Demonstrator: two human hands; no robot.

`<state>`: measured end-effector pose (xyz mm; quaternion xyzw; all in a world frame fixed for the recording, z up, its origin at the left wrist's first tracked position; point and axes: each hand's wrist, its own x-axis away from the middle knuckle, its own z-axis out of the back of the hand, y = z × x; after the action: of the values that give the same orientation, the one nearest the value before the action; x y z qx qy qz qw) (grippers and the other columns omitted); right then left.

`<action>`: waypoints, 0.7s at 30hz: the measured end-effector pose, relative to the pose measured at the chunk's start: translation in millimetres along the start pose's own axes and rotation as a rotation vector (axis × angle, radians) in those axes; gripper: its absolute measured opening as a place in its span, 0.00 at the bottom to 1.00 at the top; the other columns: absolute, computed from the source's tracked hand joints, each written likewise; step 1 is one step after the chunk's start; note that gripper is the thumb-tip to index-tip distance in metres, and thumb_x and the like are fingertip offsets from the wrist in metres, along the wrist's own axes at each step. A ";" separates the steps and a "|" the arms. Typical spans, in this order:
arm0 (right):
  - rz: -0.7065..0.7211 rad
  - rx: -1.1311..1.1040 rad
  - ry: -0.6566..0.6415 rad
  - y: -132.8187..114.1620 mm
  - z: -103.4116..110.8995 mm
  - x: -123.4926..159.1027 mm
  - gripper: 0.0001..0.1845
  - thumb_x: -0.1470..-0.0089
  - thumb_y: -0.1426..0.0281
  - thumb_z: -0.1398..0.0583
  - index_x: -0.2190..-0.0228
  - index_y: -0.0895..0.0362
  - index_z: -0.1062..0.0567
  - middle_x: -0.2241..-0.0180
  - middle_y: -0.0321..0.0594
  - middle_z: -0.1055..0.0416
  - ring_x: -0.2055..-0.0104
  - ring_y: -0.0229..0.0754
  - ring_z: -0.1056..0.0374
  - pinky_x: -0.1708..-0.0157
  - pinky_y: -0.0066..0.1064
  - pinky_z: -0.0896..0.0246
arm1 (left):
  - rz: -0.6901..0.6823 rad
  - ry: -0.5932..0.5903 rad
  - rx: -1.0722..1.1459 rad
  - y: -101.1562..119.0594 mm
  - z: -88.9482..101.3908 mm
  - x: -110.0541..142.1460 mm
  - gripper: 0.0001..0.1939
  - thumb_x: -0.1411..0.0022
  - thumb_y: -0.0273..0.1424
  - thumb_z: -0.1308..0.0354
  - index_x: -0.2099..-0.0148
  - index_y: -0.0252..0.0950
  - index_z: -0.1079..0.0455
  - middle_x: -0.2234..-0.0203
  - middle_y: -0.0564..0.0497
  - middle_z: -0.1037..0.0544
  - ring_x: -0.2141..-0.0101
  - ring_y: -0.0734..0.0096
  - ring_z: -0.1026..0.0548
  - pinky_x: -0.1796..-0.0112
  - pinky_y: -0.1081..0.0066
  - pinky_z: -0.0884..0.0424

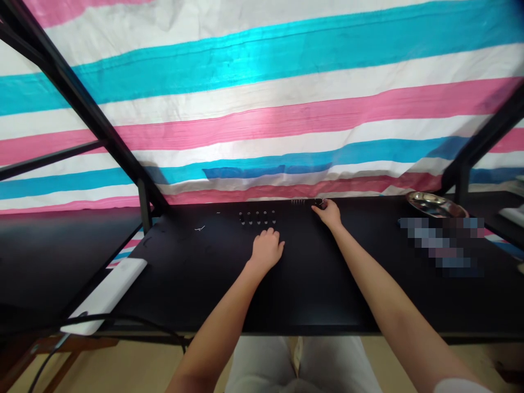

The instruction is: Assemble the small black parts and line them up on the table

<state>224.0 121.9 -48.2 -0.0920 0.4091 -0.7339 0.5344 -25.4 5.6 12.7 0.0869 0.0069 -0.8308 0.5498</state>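
Note:
My left hand [266, 248] rests palm down on the black table [315, 295], its thumb apart and nothing seen in it. Just beyond its fingertips lie several small round metal pieces [257, 218] in two short rows. Farther off, at the table's back edge, my right hand [328, 214] is closed with thumb and fingers around a small dark, shiny thing, too small to name. To the left of that hand stands a short row of small silvery pieces [298, 202].
A white power strip [107, 295] with a black cable [135, 321] lies at the left. A shiny metal dish [436, 204] sits back right, beside a blurred-out patch. Thin white scraps [200, 228] lie left of the metal pieces. A striped sheet [262, 120] hangs behind, between black frame posts.

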 end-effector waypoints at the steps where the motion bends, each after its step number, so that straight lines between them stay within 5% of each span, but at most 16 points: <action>1: 0.022 0.002 -0.001 0.3 -1.2 -0.4 0.21 0.57 0.62 0.40 0.62 0.63 0.28 0.66 0.47 0.30 0.64 0.45 0.34 0.63 0.33 0.41 | -0.001 0.000 0.000 -0.4 -0.3 -0.1 0.12 0.40 0.35 0.51 0.60 0.33 0.32 0.63 0.43 0.30 0.62 0.59 0.31 0.65 0.65 0.34; 4: 0.103 0.007 -0.012 3.0 -2.6 -1.0 0.12 0.55 0.66 0.43 0.70 0.62 0.25 0.68 0.46 0.30 0.68 0.42 0.35 0.65 0.31 0.41 | 0.003 -0.002 0.004 -1.1 -1.3 -0.3 0.12 0.40 0.36 0.51 0.59 0.34 0.32 0.63 0.44 0.30 0.62 0.60 0.31 0.64 0.65 0.34; 9: 0.230 -0.093 -0.049 5.8 0.3 4.5 0.11 0.57 0.66 0.41 0.80 0.61 0.26 0.74 0.43 0.31 0.74 0.40 0.37 0.69 0.32 0.41 | 0.005 -0.010 -0.005 -1.3 -2.1 -1.6 0.12 0.40 0.36 0.52 0.60 0.34 0.32 0.62 0.45 0.29 0.62 0.61 0.31 0.63 0.66 0.34; 15: 0.336 -0.328 -0.103 -7.0 6.2 35.4 0.15 0.53 0.61 0.43 0.69 0.59 0.23 0.66 0.45 0.27 0.69 0.41 0.34 0.67 0.34 0.39 | -0.010 0.056 0.113 -0.2 -6.7 -3.2 0.13 0.39 0.33 0.52 0.55 0.35 0.33 0.64 0.46 0.27 0.63 0.65 0.30 0.64 0.69 0.34; 21: 0.525 -0.372 -0.250 -33.6 23.4 79.9 0.15 0.48 0.66 0.44 0.60 0.56 0.24 0.65 0.43 0.28 0.66 0.39 0.33 0.65 0.32 0.37 | -0.115 0.241 0.378 15.5 -15.0 -0.1 0.21 0.39 0.33 0.51 0.43 0.39 0.41 0.68 0.51 0.27 0.69 0.72 0.30 0.68 0.74 0.34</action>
<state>180.6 44.6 -33.7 -0.1687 0.4771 -0.4674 0.7249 -9.2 1.2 -0.8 0.2865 -0.0781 -0.8308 0.4708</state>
